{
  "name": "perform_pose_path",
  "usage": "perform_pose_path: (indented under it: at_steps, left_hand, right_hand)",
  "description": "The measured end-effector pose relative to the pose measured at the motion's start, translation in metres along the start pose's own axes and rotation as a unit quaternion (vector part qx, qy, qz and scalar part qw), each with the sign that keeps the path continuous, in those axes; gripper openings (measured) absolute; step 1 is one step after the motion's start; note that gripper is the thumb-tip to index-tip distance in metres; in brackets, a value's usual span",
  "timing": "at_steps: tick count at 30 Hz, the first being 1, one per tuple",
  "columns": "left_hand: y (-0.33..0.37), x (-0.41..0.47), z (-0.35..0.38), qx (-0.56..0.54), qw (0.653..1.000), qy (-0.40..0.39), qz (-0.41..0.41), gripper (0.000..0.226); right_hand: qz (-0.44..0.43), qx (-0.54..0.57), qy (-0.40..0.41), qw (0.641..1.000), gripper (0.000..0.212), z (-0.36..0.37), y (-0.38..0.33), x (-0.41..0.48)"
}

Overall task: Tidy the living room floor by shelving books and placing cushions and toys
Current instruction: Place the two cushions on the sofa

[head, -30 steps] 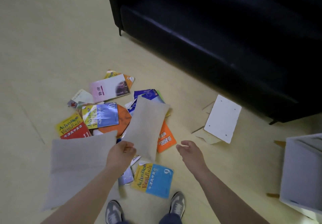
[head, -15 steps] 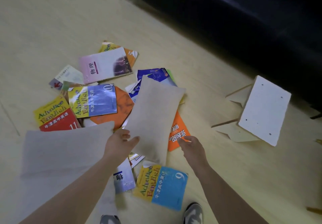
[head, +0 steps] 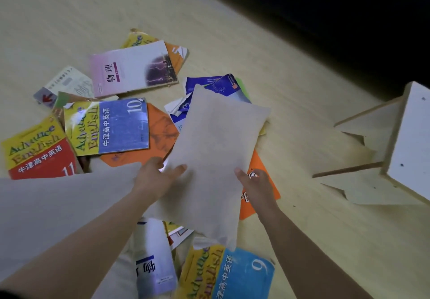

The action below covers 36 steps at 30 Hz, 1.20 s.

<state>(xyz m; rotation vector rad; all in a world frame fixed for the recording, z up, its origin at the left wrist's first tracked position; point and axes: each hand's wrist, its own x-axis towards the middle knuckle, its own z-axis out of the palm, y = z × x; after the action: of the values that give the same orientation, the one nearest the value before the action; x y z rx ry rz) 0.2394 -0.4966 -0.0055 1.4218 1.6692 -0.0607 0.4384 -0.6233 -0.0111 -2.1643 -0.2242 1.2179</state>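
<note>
Two hands on one grey cushion (head: 216, 149): our left hand (head: 158, 180) grips its left edge, our right hand (head: 254, 183) pinches its right edge, thumbs on top. It sits over scattered books (head: 111, 131) on the floor (head: 290, 89); second cushion (head: 58, 205) under our left forearm.

Pale wood-patterned floor (head: 69, 19) carrying a loose heap of books. At the far edge, a pink book (head: 130, 70) overlaps a yellow-and-orange book (head: 144, 39); beside it lies a white booklet (head: 67, 84). At left, a yellow-and-red book (head: 39, 152) sits next to a blue-and-yellow book (head: 109, 128), which rests on an orange book (head: 162, 131). Nearest the viewer, a blue book marked 9 (head: 230, 273) lies flat. A middle cushion (head: 214, 159) hides the heap's centre; a left cushion (head: 58, 205) covers the floor at lower left. At right, apart from the heap, a white board stand (head: 409, 140) lies tipped over.
</note>
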Motion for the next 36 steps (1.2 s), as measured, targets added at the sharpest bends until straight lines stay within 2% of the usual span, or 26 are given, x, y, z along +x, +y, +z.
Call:
perform_pose_path:
  at_steps: [3, 4, 7, 9, 11, 17, 19, 22, 27, 32, 36]
  left_hand:
    - [0.0, 0.021, 0.009, -0.002, 1.0, -0.004, -0.006, 0.077]
    - [-0.001, 0.027, 0.011, 0.0, 1.0, -0.005, -0.011, 0.084]
    - [-0.002, 0.046, 0.018, 0.008, 1.0, -0.02, -0.015, 0.098]
    - [-0.002, 0.052, 0.024, -0.014, 0.999, -0.046, -0.025, 0.099]
    - [-0.001, 0.054, 0.029, -0.031, 0.996, -0.078, -0.033, 0.104]
    - [0.025, 0.03, 0.023, -0.041, 0.998, -0.042, 0.005, 0.068]
    - [0.031, 0.01, 0.013, -0.038, 0.999, -0.028, 0.019, 0.07]
    - [0.037, -0.027, -0.003, -0.032, 0.999, -0.02, 0.011, 0.071]
    - [0.076, -0.122, -0.056, -0.005, 1.0, -0.023, -0.001, 0.064]
    - [0.131, -0.225, -0.123, -0.033, 0.997, -0.024, 0.058, 0.059]
    - [0.193, -0.31, -0.183, -0.038, 0.995, -0.018, 0.089, 0.047]
  right_hand:
    - [-0.005, 0.051, -0.022, 0.998, 0.063, 0.01, 0.009, 0.026]
    - [-0.011, 0.075, -0.03, 0.997, 0.068, 0.015, 0.012, 0.034]
    - [-0.019, 0.138, -0.037, 0.989, 0.102, 0.024, 0.023, 0.058]
    - [-0.013, 0.164, -0.041, 0.986, 0.108, 0.027, 0.026, 0.069]
    - [-0.014, 0.163, -0.052, 0.985, 0.103, 0.03, 0.03, 0.079]
    - [-0.042, 0.165, -0.022, 0.985, 0.087, 0.023, 0.017, 0.067]
    - [-0.04, 0.172, -0.009, 0.984, 0.078, 0.013, 0.008, 0.045]
    - [-0.032, 0.179, 0.007, 0.983, 0.079, -0.004, -0.004, 0.0]
    - [-0.017, 0.184, 0.029, 0.982, 0.061, -0.05, -0.043, -0.101]
    - [-0.035, 0.199, 0.043, 0.978, 0.059, -0.105, -0.1, -0.205]
    - [-0.073, 0.219, 0.057, 0.971, 0.06, -0.154, -0.161, -0.288]
